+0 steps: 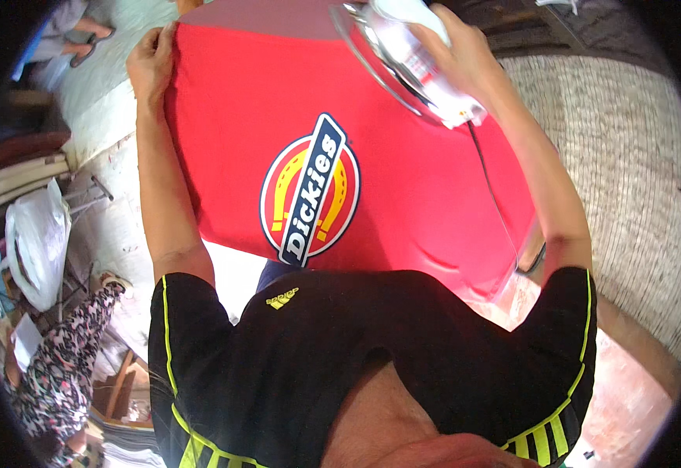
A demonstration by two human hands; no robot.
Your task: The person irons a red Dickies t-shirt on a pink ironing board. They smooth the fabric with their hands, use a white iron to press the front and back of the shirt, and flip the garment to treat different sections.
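Note:
A red cloth with a round printed emblem in yellow, white and dark blue is spread out in front of me. My left hand grips its far left edge, fingers closed and thumb near the corner. In my right hand is a white clothes iron, its handle wrapped by my fingers, over the far right part of the cloth. The iron is smeared by motion; whether its metal plate touches the fabric I cannot tell. A thin dark cord trails from its rear end toward me across the cloth.
Woven matting covers a surface on the right. A white plastic bag hangs at the left near stacked goods. Another person's legs and sandals show at the far left; a person in patterned clothing is at the near left.

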